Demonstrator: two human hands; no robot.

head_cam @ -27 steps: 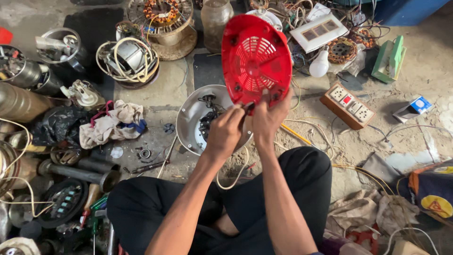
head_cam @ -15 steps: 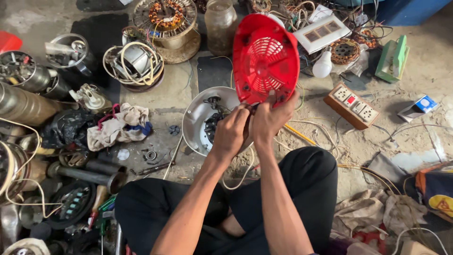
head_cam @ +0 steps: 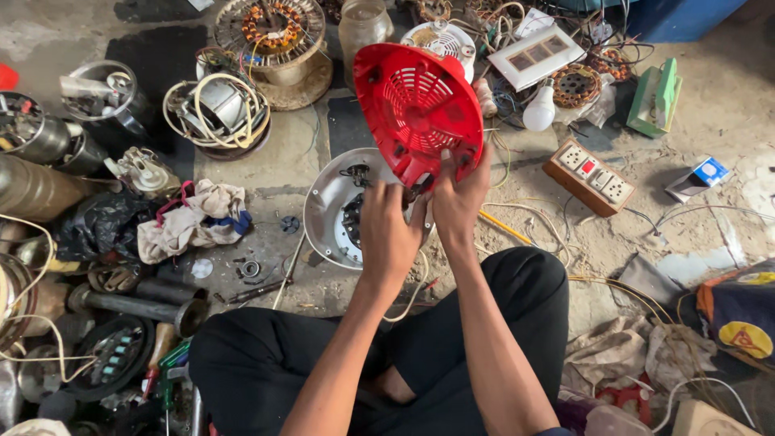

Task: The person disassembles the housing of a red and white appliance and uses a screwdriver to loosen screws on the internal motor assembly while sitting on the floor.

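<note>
Here, seen from my remote feed off the head camera, a person sits cross-legged on a workshop floor (head_cam: 726, 129) and holds up a red vented fan cover (head_cam: 417, 109) with both hands. The right hand (head_cam: 458, 198) grips the cover's lower rim, thumb and fingers pressed against the red plastic. The left hand (head_cam: 389, 230) is clenched just below that rim around something small and dark; I cannot tell what it is.

The red vented fan cover is tilted, its slotted face turned toward the camera, raised above a round white motor base plate (head_cam: 331, 206) that lies flat on the floor directly beneath it. Left of the cover, a crumpled rag (head_cam: 194, 222) rests beside loose washers and screws, and farther left sits a coil of pale cable (head_cam: 216, 109) wound around a metal housing. Above and left of the cover stands a copper-wound stator (head_cam: 270, 28) on a wooden spool. Just right of the cover lies a white light bulb (head_cam: 539, 109), and below that a wooden switch board (head_cam: 588, 173) with sockets. Well to the right of the cover, a green box (head_cam: 655, 97) stands upright near a small blue-and-white carton (head_cam: 701, 176).
</note>
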